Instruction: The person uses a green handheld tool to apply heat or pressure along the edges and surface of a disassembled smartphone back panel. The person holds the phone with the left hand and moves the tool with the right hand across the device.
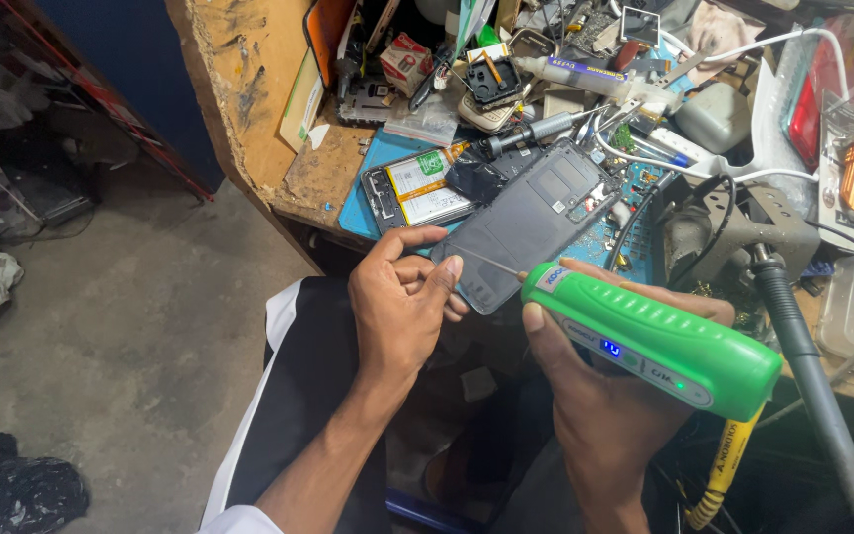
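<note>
We hold the dark phone frame (526,232) tilted up off the worktop (249,89), its near corner pinched in our left hand (402,302), thumb on top and fingers curled beneath, while our right hand (605,396) is wrapped around the green electric screwdriver (659,341), whose thin bit reaches across to the frame's near edge just by the left fingertips. To do this well, we judge it best to keep the bit square to the screw head, press lightly, and brace the frame firmly so it cannot twist; whether the bit is seated in a screw we cannot tell. Just beyond the left hand lies one opened phone with its battery exposed (417,193) on one blue mat (373,188). Beyond the frame we count one grey pen-shaped driver (536,131) and one white tube (585,77) among small clutter too jumbled to count. To the right of the right hand stands one grey hose (812,386), with one yellow cable (728,460) dangling under the screwdriver. That makes two phones' worth of parts, two drivers, two hands, both occupied
</note>
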